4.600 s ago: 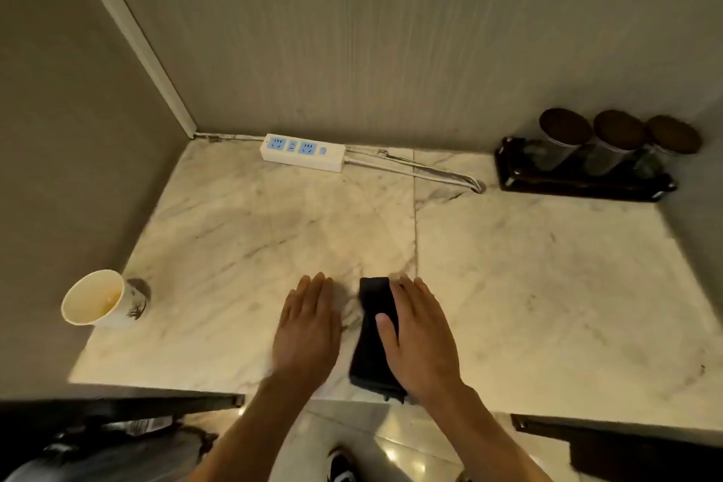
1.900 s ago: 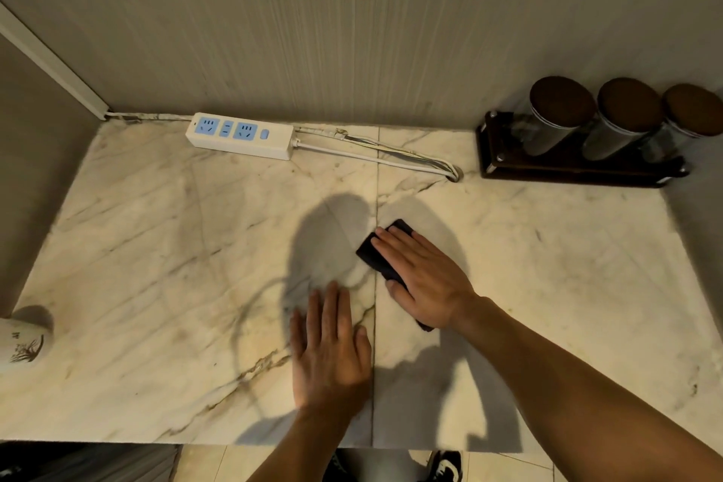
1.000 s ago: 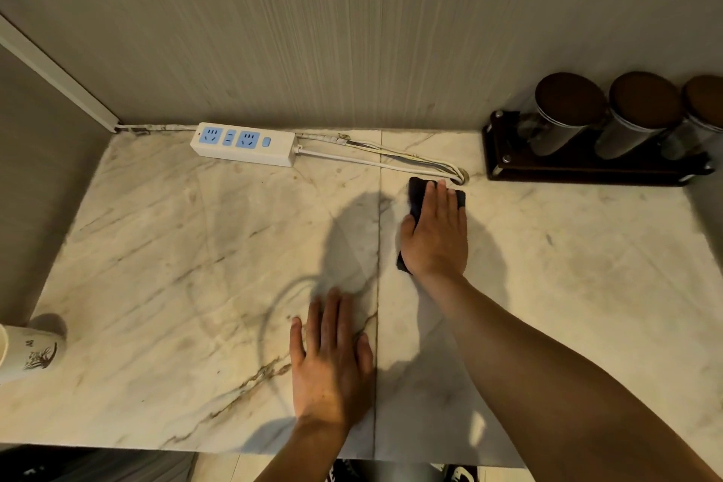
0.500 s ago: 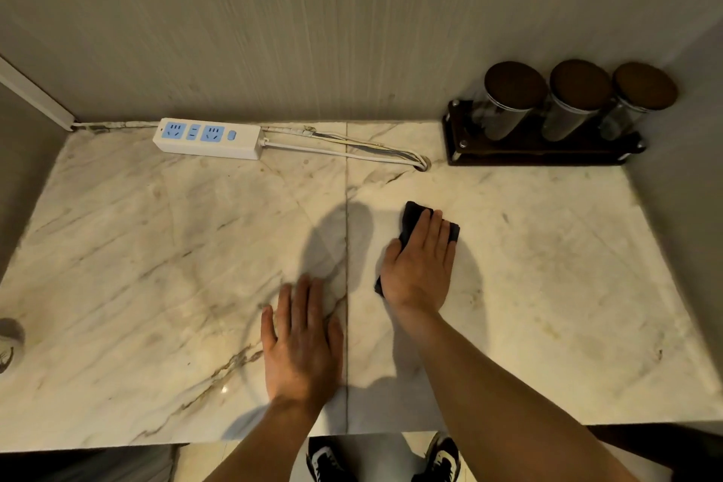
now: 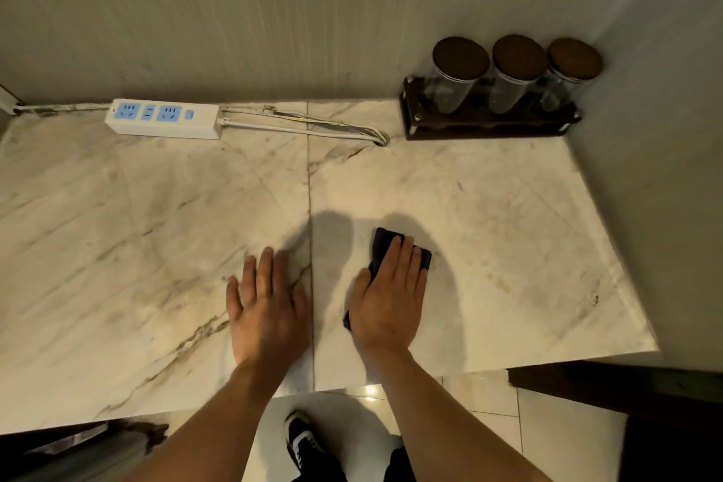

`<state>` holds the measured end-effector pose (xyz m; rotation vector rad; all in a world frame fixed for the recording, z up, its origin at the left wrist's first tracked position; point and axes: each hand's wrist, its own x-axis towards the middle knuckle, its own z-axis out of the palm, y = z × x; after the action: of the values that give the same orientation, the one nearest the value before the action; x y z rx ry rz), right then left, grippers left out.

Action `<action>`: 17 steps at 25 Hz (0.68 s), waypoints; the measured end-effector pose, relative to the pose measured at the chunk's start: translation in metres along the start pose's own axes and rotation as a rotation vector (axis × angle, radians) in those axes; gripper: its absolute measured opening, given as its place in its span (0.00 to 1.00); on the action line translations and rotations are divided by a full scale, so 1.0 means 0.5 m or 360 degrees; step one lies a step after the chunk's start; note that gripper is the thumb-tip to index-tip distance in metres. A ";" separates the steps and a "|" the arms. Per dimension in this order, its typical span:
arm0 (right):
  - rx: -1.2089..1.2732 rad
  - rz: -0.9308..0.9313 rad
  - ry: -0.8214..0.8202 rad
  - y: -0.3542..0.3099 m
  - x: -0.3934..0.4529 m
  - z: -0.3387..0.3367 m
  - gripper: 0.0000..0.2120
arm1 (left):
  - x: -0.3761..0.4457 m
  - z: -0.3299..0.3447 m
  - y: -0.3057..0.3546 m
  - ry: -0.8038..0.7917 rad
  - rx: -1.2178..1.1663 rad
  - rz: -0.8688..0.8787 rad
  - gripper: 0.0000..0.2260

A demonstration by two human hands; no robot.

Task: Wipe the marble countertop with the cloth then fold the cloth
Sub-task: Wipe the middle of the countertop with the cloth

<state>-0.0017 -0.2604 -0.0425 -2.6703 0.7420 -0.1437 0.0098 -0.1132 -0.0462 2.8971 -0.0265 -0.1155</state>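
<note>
The dark cloth [image 5: 381,250] lies folded into a narrow pad on the marble worktop [image 5: 508,231], just right of the slab seam, pinned under the right hand [image 5: 387,299] — palm flat, fingers spread over it, not clenched. The left hand [image 5: 266,309] rests open and flat on the marble beside it, holding nothing. This looks like the wiping step. The right-hand area toward the jar rack [image 5: 485,121] seems to need passes next — steady downward pressure, steering clear of the power strip [image 5: 164,118] and its cable [image 5: 313,125].
</note>
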 end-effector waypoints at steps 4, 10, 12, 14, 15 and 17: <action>-0.0004 0.0001 -0.0017 0.019 -0.054 -0.006 0.30 | -0.007 -0.010 0.010 0.0001 -0.0012 0.0010 0.28; -0.0042 -0.0161 -0.0105 0.055 -0.087 -0.022 0.30 | -0.002 -0.027 0.044 0.0058 -0.0127 0.0039 0.26; -0.0091 -0.0329 -0.0151 0.080 -0.088 -0.033 0.30 | -0.002 -0.023 0.073 0.0056 -0.0164 0.0064 0.24; -0.0121 -0.0523 -0.0210 0.110 -0.081 -0.048 0.30 | -0.002 -0.010 0.100 0.0010 -0.0171 0.0107 0.23; -0.0128 -0.0630 -0.0246 0.124 -0.076 -0.056 0.30 | -0.002 -0.002 0.111 -0.0008 -0.0170 0.0129 0.23; -0.0143 -0.0855 -0.0331 0.155 -0.058 -0.071 0.30 | -0.002 0.010 0.129 -0.0022 -0.0162 0.0163 0.23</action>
<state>-0.0706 -0.3184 -0.0385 -2.8479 -0.0434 0.0335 0.0076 -0.1772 -0.0356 2.7868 -0.1665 -0.1155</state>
